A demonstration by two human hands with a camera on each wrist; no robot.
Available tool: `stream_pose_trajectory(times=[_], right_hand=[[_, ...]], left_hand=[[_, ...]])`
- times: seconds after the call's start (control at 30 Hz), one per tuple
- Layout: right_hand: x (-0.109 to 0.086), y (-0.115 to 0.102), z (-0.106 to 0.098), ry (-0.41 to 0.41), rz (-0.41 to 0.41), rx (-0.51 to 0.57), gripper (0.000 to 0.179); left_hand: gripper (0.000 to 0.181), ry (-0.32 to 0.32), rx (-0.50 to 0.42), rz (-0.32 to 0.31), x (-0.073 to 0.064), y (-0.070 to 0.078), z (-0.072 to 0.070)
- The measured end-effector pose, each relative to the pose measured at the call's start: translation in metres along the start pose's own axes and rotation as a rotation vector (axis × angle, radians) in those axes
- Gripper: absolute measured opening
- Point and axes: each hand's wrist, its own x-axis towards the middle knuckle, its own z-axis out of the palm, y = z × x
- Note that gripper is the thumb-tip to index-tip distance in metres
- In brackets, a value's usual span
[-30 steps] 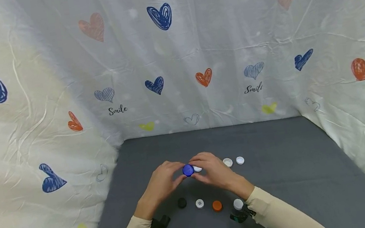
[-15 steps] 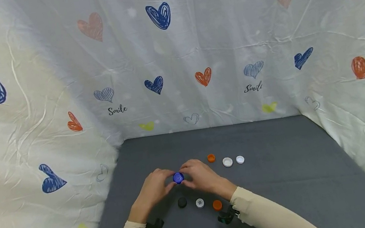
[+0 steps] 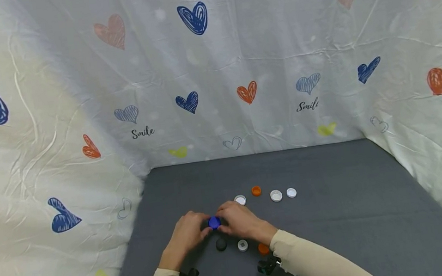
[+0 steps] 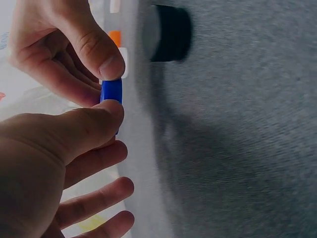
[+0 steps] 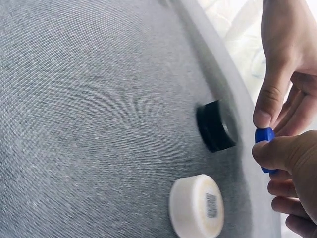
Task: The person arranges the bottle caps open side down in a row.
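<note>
Both hands pinch one round blue bottle cap [image 3: 214, 223] from either side, over the middle front of the table. My left hand [image 3: 188, 231] has thumb and forefinger on its left side, while my right hand [image 3: 240, 220] grips its right side. In the left wrist view the blue cap [image 4: 112, 91] stands edge-on between the thumbs, the other left fingers spread loosely below. A black cap [image 3: 221, 244] lies just in front of the held one. To its right sits a white cap [image 5: 195, 207] with a square printed code on top.
An orange cap [image 3: 263, 248] lies in the front row, partly covered by the right wrist. Behind the hands, a white cap [image 3: 240, 200], an orange cap [image 3: 256, 191] and two more white caps rest on the grey table [image 3: 345, 252]. A heart-print curtain [image 3: 211, 64] encloses the table.
Both hands have carried the blue cap left and toward the front of the table. A white cap and an orange cap at the back have come into view behind the right hand.
</note>
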Motion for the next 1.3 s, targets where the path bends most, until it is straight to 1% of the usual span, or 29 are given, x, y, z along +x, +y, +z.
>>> stream_pose_trajectory(times=[0.2,0.33,0.43,0.53,0.67,0.77,0.9,1.03,1.13,1.3], right_hand=[[0.0,-0.001,0.008,-0.023,-0.003,-0.027,0.026],[-0.001,0.0,0.014,-0.027,0.0,-0.028,0.024],[-0.002,0.001,0.017,-0.027,-0.007,-0.029,0.023],[-0.001,0.002,0.018,-0.022,-0.021,-0.031,0.024],[0.0,0.005,0.016,-0.02,-0.028,-0.031,0.025],[0.0,0.01,0.009,-0.027,-0.012,-0.023,0.026],[-0.001,0.02,-0.005,-0.024,0.009,-0.011,0.031],[-0.004,0.033,-0.02,0.002,0.028,-0.006,0.034],[-0.007,0.044,-0.03,0.028,0.049,-0.003,0.036],[-0.013,0.06,-0.042,0.058,0.071,-0.009,0.037]], left_hand=[[0.028,0.002,0.058,0.016,-0.002,-0.002,0.013],[0.026,0.011,0.085,0.039,-0.003,-0.001,0.017],[0.026,-0.004,0.102,0.047,-0.003,0.0,0.018],[0.028,-0.026,0.11,0.035,-0.003,0.0,0.019],[0.032,-0.052,0.099,-0.001,-0.001,0.0,0.017],[0.036,-0.056,0.092,-0.02,0.003,0.0,0.013],[0.04,-0.031,0.079,-0.028,0.01,0.002,0.004],[0.044,-0.004,0.06,-0.033,0.02,0.004,-0.004],[0.047,0.009,0.058,-0.024,0.028,0.006,-0.008],[0.053,0.026,0.073,0.013,0.041,0.012,-0.013]])
